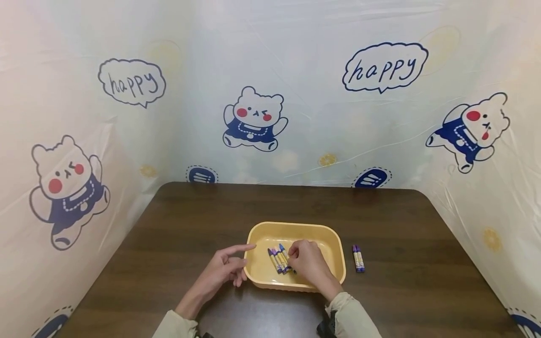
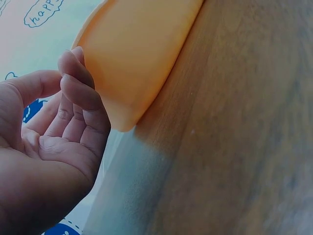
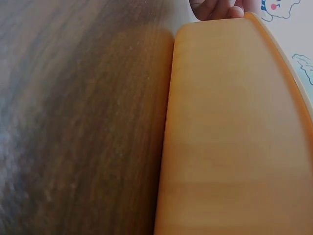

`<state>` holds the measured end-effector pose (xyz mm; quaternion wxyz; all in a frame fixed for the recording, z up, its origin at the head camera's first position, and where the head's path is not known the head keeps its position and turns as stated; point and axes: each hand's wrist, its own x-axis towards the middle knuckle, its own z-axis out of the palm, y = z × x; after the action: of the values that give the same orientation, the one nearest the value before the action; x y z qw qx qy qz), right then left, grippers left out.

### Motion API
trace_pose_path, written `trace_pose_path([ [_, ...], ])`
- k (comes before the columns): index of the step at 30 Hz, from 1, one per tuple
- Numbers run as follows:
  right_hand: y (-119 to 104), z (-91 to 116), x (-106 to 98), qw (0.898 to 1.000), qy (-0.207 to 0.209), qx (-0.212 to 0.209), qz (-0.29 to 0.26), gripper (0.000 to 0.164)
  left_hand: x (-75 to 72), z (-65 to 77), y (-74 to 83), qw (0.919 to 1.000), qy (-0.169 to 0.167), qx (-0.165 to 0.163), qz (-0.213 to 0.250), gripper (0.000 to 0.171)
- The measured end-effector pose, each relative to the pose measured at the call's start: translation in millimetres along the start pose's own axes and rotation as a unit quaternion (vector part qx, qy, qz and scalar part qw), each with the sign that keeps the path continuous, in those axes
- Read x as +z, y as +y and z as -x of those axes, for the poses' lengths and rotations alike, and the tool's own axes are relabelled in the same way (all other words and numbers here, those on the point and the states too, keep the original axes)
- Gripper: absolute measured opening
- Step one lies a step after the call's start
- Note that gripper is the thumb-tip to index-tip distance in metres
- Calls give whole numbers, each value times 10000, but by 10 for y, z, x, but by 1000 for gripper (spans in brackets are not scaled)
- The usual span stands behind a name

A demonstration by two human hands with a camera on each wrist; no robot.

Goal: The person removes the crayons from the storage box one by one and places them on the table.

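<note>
A yellow tray point(image 1: 334, 239) stands on the table. Inside it several crayons point(image 1: 274, 261) with yellow wrappers lie side by side, one with a blue tip. My right hand point(image 1: 310, 264) reaches over the near rim into the tray, thumb and fingertips pinching a crayon at the right end of the row; the hand covers most of it. At the left end of the tray, my left hand point(image 1: 220, 268) touches the rim, index finger extended over it and the other fingers loosely bent. In the right wrist view, the tray's outer wall point(image 3: 234, 122) hides the right hand.
Two purple crayons point(image 1: 358, 259) lie together on the table just right of the tray. The dark wooden table point(image 1: 190, 211) extends around it. A light curtain point(image 1: 304, 94) with cartoon bears and "happy" bubbles hangs behind and at both sides.
</note>
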<state>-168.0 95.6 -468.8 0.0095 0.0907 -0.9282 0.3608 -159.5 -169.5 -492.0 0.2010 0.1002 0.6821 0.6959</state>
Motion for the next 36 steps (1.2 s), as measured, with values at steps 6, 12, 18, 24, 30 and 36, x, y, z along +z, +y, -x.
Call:
trace_pose_path([
  [6, -47, 6, 21, 9991, -189, 170, 330, 18, 7, -5, -1, 9999, 84, -104, -34, 44],
  [12, -65, 5, 41, 9974, 108, -10, 712, 42, 8, -14, 1, 9999, 78, -49, -61, 44],
  [18, -54, 4, 37, 9965, 219, -36, 809, 22, 1, -7, -7, 10000, 18, 28, -25, 46],
  [24, -63, 6, 22, 9973, 76, 120, 718, 6, -9, -1, -20, 10000, 2, 3, -31, 47],
  [30, -56, -1, -5, 9988, 185, 110, 434, 10, -9, -3, -11, 10000, -30, 33, 88, 49],
  [36, -37, -13, -64, 9998, 124, -48, -169, 11, -7, 3, -8, 9999, -53, 49, 101, 50],
])
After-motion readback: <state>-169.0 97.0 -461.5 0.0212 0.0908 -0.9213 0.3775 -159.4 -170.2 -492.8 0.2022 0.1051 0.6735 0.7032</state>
